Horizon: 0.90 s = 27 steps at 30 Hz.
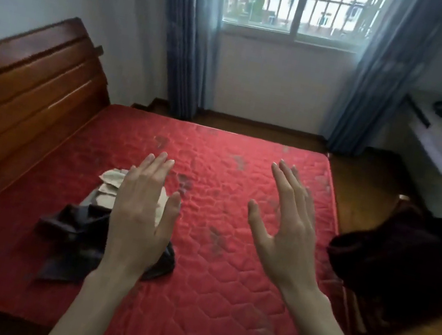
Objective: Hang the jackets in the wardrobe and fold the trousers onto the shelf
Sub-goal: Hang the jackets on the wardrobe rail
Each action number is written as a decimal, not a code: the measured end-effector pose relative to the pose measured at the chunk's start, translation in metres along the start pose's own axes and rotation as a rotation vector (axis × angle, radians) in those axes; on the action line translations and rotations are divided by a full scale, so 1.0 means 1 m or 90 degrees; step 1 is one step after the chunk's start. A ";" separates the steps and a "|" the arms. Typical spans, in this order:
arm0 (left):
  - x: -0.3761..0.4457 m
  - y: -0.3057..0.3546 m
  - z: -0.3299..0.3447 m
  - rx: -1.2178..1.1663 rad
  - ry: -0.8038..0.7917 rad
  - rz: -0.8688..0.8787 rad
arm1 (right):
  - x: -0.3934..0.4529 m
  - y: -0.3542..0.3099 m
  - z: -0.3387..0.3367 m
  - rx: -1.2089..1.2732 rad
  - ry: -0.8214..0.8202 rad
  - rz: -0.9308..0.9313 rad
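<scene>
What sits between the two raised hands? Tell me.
In the head view, only bare red mattress shows between the open left hand and open right hand. The pile of dark and beige clothes lies under and left of the left hand.

Both hands raised, L hand (145, 207) & R hand (285, 229) fingers straight.

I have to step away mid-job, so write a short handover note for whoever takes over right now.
Left hand: open, empty, held in front of the clothes pile.
Right hand: open, empty, above the red mattress.
Dark garment and beige garment lie crumpled on the mattress near the headboard. Another dark garment heap sits off the bed's right side.
Done: nothing visibly hung or folded; wardrobe out of view.
Left: sort, hang jackets, fold trousers.
</scene>
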<state>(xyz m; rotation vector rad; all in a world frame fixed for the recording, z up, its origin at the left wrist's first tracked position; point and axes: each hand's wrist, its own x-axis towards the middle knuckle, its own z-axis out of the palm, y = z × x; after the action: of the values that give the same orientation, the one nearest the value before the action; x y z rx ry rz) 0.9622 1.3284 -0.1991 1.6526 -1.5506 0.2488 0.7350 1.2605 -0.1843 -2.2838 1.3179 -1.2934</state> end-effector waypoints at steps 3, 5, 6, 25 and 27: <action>0.010 0.028 0.045 -0.062 -0.051 0.036 | -0.013 0.032 -0.030 -0.073 0.032 0.044; 0.016 0.052 0.075 -0.093 -0.090 0.052 | -0.019 0.055 -0.052 -0.108 0.052 0.089; 0.020 0.064 0.090 -0.107 -0.108 0.059 | -0.022 0.068 -0.063 -0.121 0.065 0.113; 0.037 0.250 0.392 -0.158 -0.337 0.151 | -0.063 0.396 -0.177 -0.376 -0.079 0.480; 0.036 0.257 0.414 -0.150 -0.352 0.147 | -0.061 0.425 -0.181 -0.434 -0.164 0.509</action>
<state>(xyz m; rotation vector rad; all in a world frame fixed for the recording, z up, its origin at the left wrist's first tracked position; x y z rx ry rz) 0.5793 1.0527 -0.3275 1.4206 -2.0931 -0.2903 0.3273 1.1033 -0.3461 -1.7582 2.4447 -0.2940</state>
